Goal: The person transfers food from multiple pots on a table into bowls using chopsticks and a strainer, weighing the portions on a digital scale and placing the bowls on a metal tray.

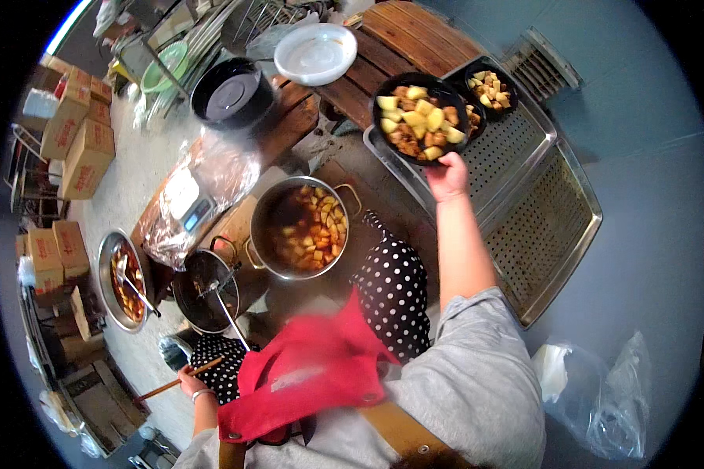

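Observation:
My right hand (449, 177) grips the near rim of a black bowl (420, 119) filled with browned meat and yellow potato chunks, held over the corner of a perforated metal tray (513, 146). Two smaller black bowls of similar food stand on that tray; one (491, 91) shows well, the other is partly hidden behind the held bowl. Low at the left, my left hand (192, 381) is closed around a wooden stick (170, 388), perhaps chopsticks. Between my hands, farther forward, stands a two-handled metal pot (299, 227) of potato pieces in brown broth.
A second perforated tray (548, 234) adjoins the first. Left are a dark pot (206, 290) with a ladle, a metal basin of food (124, 280), a digital scale (198, 214) under plastic film, and stacked black bowls (232, 94). A white basin (315, 54) stands on the wooden bench.

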A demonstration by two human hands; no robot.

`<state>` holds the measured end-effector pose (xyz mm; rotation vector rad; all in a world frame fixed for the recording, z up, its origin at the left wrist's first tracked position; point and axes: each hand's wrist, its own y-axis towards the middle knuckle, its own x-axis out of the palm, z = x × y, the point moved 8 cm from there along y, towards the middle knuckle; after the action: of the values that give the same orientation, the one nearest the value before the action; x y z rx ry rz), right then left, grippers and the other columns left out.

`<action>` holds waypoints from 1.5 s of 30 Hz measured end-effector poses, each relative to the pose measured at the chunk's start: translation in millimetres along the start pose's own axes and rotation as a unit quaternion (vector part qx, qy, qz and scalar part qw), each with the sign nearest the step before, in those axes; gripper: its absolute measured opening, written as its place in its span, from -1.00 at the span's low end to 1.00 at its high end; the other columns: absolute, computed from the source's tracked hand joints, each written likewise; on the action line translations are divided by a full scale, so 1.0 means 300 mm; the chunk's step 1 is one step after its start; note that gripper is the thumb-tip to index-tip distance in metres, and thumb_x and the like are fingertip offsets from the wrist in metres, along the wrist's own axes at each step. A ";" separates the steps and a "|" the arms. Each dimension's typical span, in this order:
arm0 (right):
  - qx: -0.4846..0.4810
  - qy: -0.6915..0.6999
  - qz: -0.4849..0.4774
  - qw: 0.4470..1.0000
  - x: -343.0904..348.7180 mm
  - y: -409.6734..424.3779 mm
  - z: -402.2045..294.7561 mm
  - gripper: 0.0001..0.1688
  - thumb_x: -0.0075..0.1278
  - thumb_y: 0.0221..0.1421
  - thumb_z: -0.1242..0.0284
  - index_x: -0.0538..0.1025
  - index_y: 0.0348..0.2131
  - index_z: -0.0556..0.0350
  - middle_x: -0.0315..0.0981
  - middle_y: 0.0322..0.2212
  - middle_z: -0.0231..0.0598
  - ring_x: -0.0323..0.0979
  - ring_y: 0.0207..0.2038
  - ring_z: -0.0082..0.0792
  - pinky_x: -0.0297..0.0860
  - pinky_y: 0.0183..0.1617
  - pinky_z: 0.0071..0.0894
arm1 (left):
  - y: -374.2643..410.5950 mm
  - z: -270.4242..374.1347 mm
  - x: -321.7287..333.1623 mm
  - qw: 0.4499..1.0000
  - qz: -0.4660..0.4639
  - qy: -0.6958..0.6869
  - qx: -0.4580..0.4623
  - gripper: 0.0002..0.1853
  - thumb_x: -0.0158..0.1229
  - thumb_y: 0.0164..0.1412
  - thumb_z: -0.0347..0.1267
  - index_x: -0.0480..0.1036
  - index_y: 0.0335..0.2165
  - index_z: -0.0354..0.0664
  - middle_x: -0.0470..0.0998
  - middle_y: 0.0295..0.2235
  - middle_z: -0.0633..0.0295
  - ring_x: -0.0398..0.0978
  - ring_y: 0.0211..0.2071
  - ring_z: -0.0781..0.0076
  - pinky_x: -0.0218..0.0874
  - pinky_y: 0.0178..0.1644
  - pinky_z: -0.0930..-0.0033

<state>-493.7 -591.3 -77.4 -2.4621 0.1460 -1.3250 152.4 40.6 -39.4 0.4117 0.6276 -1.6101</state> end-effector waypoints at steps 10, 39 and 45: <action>-0.010 -0.063 0.143 0.988 -0.509 -0.051 -0.299 -0.30 -0.24 -0.28 0.57 0.23 0.00 0.30 0.26 -0.05 -0.13 0.24 0.01 -0.13 0.25 0.05 -0.14 | -0.147 0.274 0.090 0.992 -0.019 0.103 0.071 -0.56 -0.14 0.08 -0.16 0.52 -0.45 -0.32 0.52 -0.49 0.14 0.44 -0.40 0.33 0.25 -0.24 0.34; -0.200 -0.653 0.300 0.666 -0.284 0.024 -0.131 -0.44 -0.12 0.06 0.44 0.21 0.05 0.29 0.29 -0.06 0.04 0.31 -0.04 -0.19 0.24 0.02 -0.29 | -0.156 0.105 -0.009 0.994 0.035 0.097 -0.027 -0.55 -0.09 0.02 -0.11 0.54 -0.42 -0.27 0.54 -0.41 0.08 0.45 -0.31 0.27 0.21 -0.15 0.32; -0.322 -0.639 -0.035 0.697 0.526 0.022 0.236 -0.64 -0.04 0.00 0.42 0.45 -0.17 0.20 0.39 -0.18 -0.04 0.34 -0.10 -0.16 0.25 -0.01 -0.28 | -0.125 0.074 0.013 0.976 0.000 0.216 0.037 -0.49 -0.27 0.16 -0.10 0.54 -0.41 -0.21 0.54 -0.41 0.05 0.45 -0.27 0.19 0.19 -0.12 0.27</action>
<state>-346.4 -618.9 9.2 -3.3252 0.1628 0.8308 117.0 26.1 -18.3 0.8308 0.8946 -1.5576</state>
